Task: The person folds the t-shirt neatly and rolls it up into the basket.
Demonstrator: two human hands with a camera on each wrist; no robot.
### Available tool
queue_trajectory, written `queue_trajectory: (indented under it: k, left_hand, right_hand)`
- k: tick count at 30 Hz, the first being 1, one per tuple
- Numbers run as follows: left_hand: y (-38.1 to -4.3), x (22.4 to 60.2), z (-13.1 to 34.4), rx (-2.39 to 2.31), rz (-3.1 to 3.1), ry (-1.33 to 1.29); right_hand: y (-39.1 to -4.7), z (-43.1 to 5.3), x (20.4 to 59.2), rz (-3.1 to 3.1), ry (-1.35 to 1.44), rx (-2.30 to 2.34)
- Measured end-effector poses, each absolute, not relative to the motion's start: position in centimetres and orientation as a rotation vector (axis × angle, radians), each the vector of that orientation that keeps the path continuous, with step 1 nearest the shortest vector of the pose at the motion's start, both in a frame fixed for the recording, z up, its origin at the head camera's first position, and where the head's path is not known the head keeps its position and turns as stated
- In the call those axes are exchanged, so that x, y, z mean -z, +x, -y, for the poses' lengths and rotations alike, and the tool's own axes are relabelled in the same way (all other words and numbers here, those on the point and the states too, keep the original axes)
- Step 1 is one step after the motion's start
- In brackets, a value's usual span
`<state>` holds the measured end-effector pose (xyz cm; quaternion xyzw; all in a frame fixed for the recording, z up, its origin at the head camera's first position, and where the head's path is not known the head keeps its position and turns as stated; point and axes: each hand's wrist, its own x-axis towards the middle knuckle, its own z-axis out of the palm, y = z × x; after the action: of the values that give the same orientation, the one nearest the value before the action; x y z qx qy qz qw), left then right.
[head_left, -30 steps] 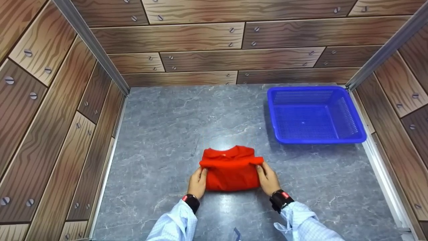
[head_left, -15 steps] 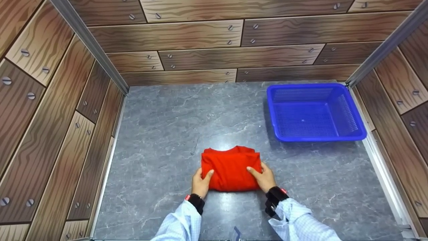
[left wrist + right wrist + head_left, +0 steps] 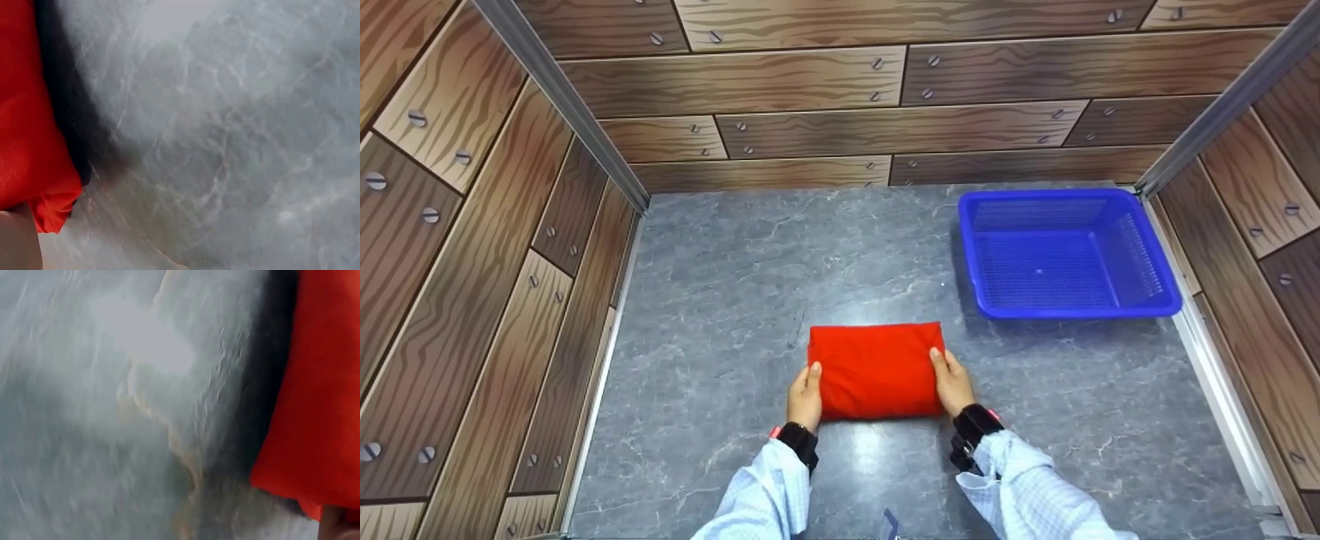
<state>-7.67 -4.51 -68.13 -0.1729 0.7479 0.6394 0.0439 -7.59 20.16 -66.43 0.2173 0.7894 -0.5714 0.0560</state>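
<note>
A red shirt (image 3: 877,371), folded into a neat rectangle, lies at the near middle of the grey marbled surface. My left hand (image 3: 805,401) grips its left edge, thumb on top and the other fingers mostly hidden. On the opposite side my right hand (image 3: 955,384) holds the right edge the same way. In the left wrist view the shirt (image 3: 25,124) fills the left side, with part of the left hand (image 3: 18,242) below it. The right wrist view shows the shirt's (image 3: 323,405) near fold and a sliver of the right hand (image 3: 339,529).
A blue plastic basket (image 3: 1080,311) with nothing in it stands at the back right of the grey surface (image 3: 720,277). Wood-patterned walls (image 3: 810,135) enclose the back and both sides. A small bluish strip (image 3: 891,521) shows at the near edge.
Both hands have brought the shirt's near part up and away over its collar, which was visible before and is now covered. The shirt has become a plain rectangle. The basket has stayed put.
</note>
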Motion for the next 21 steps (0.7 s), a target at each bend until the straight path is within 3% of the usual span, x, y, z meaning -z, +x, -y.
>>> queue_trajectory:
  k: [21]
  left_hand:
    - [-8.2, 68.8, 3.2, -1.788, -2.432, -0.683]
  right_hand:
    - [-8.0, -19.8, 68.3, -2.471, 0.776, 1.587]
